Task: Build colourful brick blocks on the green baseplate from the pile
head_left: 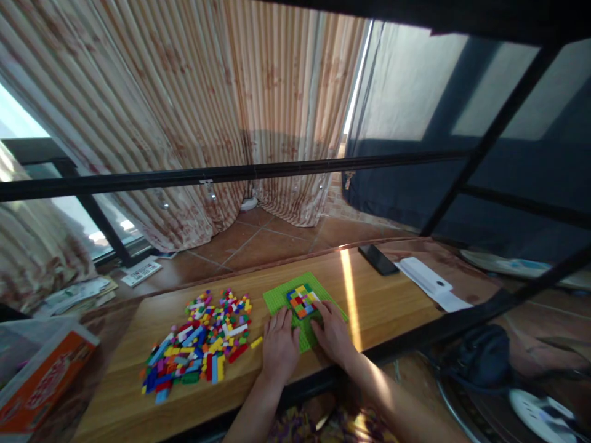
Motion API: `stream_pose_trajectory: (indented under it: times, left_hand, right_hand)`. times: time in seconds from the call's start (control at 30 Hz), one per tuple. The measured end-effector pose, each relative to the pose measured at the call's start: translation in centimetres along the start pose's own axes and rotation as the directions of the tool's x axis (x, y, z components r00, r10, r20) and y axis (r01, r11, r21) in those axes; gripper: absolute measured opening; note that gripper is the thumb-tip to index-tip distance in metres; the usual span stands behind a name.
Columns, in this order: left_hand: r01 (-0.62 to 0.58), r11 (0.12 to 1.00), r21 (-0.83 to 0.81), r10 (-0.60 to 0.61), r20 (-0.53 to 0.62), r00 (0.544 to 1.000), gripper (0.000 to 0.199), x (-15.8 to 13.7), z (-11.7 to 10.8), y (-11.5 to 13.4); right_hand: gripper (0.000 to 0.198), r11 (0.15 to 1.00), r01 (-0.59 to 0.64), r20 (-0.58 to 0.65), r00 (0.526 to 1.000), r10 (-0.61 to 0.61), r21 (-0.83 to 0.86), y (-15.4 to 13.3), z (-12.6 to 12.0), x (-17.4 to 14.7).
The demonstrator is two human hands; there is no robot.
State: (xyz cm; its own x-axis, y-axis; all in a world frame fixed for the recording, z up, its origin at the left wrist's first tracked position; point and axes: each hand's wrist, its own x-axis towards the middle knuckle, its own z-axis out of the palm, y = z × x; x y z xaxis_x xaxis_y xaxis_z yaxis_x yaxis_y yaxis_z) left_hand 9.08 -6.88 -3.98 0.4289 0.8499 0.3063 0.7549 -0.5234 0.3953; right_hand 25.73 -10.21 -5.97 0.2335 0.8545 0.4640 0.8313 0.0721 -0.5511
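Green baseplate (276, 299): lying on the wooden table (115, 394), lower centre of the frame.
Brick patch (302, 301): sitting on the baseplate, showing mixed colours.
Left hand (281, 344): resting palm-down over the plate's left edge, fingers loosely extended; yellow brick (257, 342) lying just beside it.
Right hand (333, 332): reaching over the plate, fingertips meeting the patch's right side, thumb standing apart; whether they are gripping a brick, cannot tell at this size.
Loose bricks (198, 338): spreading in a heap, lower left.
Phone (378, 259): lying flat, right of centre.
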Motion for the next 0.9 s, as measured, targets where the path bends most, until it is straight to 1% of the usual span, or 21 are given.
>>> stream_pose_trajectory:
  times: [0.13,0.2,0.3,0.43,0.57,0.63,0.7,0.8,0.9]
  left_hand:
    - [0.068,0.996,0.052,-0.074,0.115,0.991,0.044,3.0,-0.5,-1.3]
    - [0.078,0.995,0.069,-0.087,0.143,0.986,0.045,4.6,-0.5,-1.7]
    - [0.054,0.996,0.071,-0.065,0.153,0.986,0.046,6.3,-0.1,-2.0]
    - [0.017,0.998,0.059,-0.026,0.154,0.988,0.047,7.8,1.0,-1.2]
    - [-0.008,1.0,0.022,0.004,0.167,0.986,0.046,8.4,2.3,1.0]
    - [-0.031,1.0,-0.002,0.03,0.176,0.984,0.044,7.9,2.8,2.4]
    - [-0.06,0.998,-0.024,0.063,0.188,0.98,0.043,6.4,3.2,3.6]
    - [-0.131,0.991,-0.02,0.132,0.148,0.98,0.044,2.3,3.5,4.5]
    - [-0.129,0.992,0.004,0.127,0.129,0.983,0.047,-2.5,3.1,3.9]
  right_hand:
    - [0.046,1.0,0.009,0.043,0.999,-0.009,0.007,-0.3,1.5,3.2]
    - [0.044,1.0,0.007,0.058,0.998,-0.007,-0.004,-0.3,1.9,4.5]
    - [0.042,1.0,-0.012,0.062,0.998,0.013,-0.022,0.1,2.0,5.9]
    - [0.039,0.997,-0.047,0.049,0.998,0.05,-0.067,0.9,1.3,6.7]
    - [0.038,0.992,-0.067,0.02,0.997,0.07,-0.109,2.6,-0.4,6.0]
    - [0.038,0.991,-0.073,-0.002,0.997,0.073,-0.116,3.6,-1.6,4.8]
    - [0.038,0.99,-0.101,-0.028,0.995,0.098,-0.103,4.3,-2.8,2.8]
    - [0.04,0.994,-0.104,-0.049,0.994,0.102,-0.038,4.2,-4.2,-1.2]
    - [0.042,0.993,-0.096,-0.041,0.995,0.094,-0.068,2.2,-4.4,-4.9]
